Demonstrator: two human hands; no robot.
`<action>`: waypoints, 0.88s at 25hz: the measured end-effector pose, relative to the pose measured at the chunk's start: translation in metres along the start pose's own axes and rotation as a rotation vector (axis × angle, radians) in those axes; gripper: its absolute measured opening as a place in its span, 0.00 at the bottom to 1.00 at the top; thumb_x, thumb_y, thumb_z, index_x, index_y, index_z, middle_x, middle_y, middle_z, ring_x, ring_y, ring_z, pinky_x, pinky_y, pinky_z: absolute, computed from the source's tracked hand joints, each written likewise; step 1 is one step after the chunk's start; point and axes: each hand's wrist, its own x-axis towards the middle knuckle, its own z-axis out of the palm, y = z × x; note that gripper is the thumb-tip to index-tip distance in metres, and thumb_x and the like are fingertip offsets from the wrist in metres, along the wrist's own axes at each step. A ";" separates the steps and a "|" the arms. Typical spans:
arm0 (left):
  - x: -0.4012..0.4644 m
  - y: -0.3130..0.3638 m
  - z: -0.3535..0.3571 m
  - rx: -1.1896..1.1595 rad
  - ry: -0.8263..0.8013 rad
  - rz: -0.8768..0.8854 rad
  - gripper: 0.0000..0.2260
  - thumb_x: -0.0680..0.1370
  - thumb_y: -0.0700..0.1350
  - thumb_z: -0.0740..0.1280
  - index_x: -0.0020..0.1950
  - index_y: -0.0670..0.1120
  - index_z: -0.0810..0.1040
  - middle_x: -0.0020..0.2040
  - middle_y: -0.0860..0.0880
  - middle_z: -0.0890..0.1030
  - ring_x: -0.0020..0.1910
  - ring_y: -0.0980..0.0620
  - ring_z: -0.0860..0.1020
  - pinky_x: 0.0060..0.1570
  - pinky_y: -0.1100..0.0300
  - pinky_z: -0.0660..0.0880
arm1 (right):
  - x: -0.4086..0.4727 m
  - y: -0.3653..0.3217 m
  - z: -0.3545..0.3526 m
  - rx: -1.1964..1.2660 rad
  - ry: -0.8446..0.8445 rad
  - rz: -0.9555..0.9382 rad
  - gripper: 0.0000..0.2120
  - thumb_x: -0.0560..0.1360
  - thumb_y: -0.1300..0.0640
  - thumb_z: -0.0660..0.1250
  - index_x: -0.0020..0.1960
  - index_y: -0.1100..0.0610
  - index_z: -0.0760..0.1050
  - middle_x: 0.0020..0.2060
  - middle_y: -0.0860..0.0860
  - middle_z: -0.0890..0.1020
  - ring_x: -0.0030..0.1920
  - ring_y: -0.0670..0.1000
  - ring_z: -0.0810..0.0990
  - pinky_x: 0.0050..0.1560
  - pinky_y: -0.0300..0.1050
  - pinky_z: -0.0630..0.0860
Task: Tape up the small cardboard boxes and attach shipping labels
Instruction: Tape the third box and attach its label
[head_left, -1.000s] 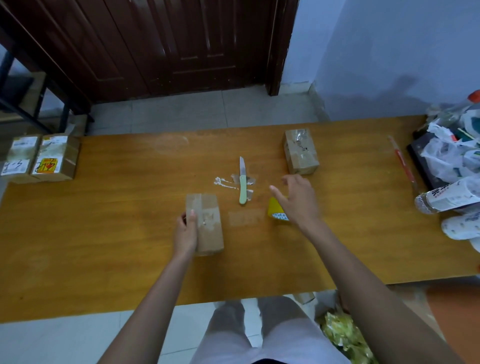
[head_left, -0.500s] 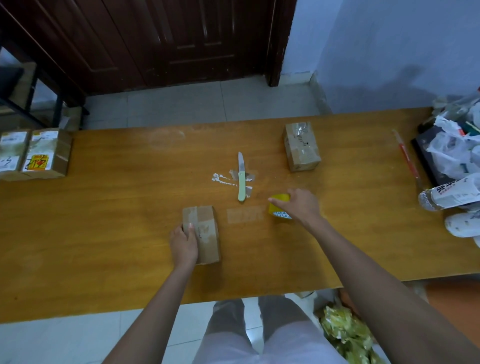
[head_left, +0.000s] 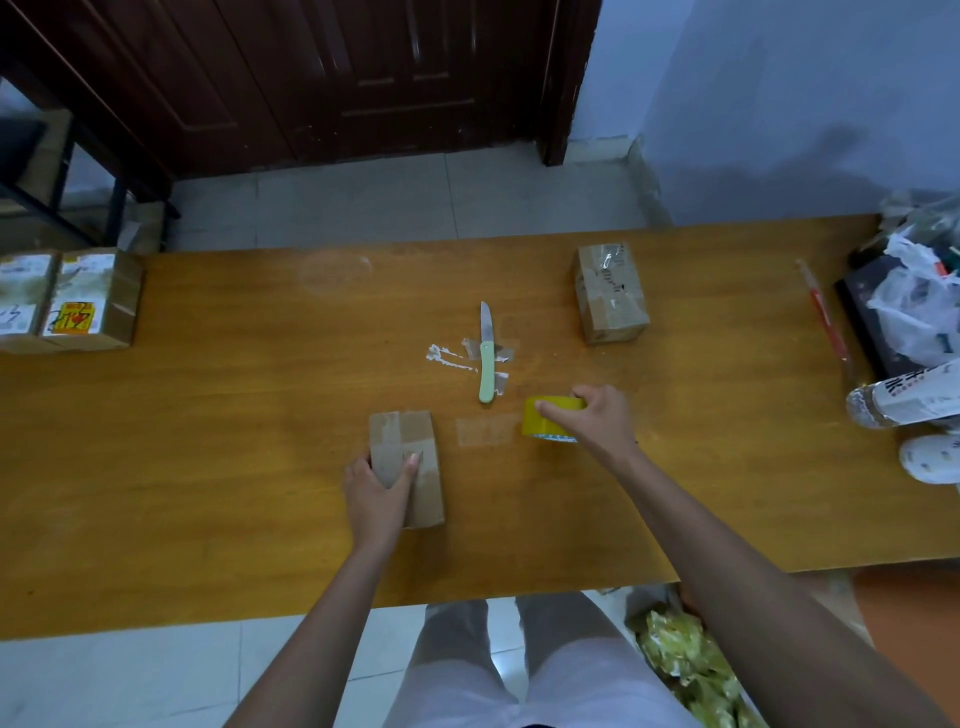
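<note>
A small cardboard box (head_left: 410, 447) lies on the wooden table (head_left: 208, 467) in front of me. My left hand (head_left: 376, 491) grips its near end, thumb across the top. To its right stands a yellow roll of tape (head_left: 545, 421), and my right hand (head_left: 597, 421) grips it from above, fingers curled over the rim. A second taped box (head_left: 610, 293) sits farther back on the right. Two labelled boxes (head_left: 67, 301) stand at the table's far left edge.
A green-handled knife (head_left: 487, 358) lies between the boxes on scraps of tape (head_left: 447, 358). A red pen (head_left: 826, 317), plastic bags (head_left: 914, 306) and a bottle (head_left: 904, 400) crowd the right end. A bag of waste (head_left: 685, 670) sits on the floor beside my legs.
My right hand came down from above the table onto the yellow tape roll and closed on it. My left hand slid further onto the box.
</note>
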 end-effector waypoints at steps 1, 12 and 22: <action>-0.001 0.000 0.000 0.001 0.002 0.000 0.31 0.73 0.59 0.71 0.68 0.41 0.70 0.62 0.43 0.73 0.62 0.44 0.72 0.57 0.44 0.77 | -0.001 -0.002 -0.001 0.074 -0.012 -0.017 0.25 0.67 0.44 0.76 0.26 0.53 0.62 0.23 0.47 0.62 0.26 0.47 0.60 0.31 0.46 0.55; -0.002 0.001 -0.001 0.002 -0.005 -0.008 0.31 0.74 0.58 0.71 0.69 0.41 0.69 0.64 0.43 0.72 0.64 0.44 0.71 0.59 0.46 0.76 | -0.028 -0.038 -0.020 0.266 -0.062 -0.143 0.23 0.64 0.40 0.73 0.27 0.51 0.63 0.23 0.44 0.64 0.26 0.44 0.63 0.28 0.42 0.58; 0.001 -0.002 0.000 0.000 -0.006 -0.017 0.31 0.74 0.59 0.71 0.69 0.41 0.69 0.63 0.43 0.72 0.63 0.44 0.71 0.59 0.44 0.76 | -0.036 -0.083 -0.062 0.538 -0.033 -0.138 0.16 0.64 0.42 0.73 0.30 0.52 0.71 0.24 0.44 0.72 0.26 0.43 0.72 0.27 0.35 0.68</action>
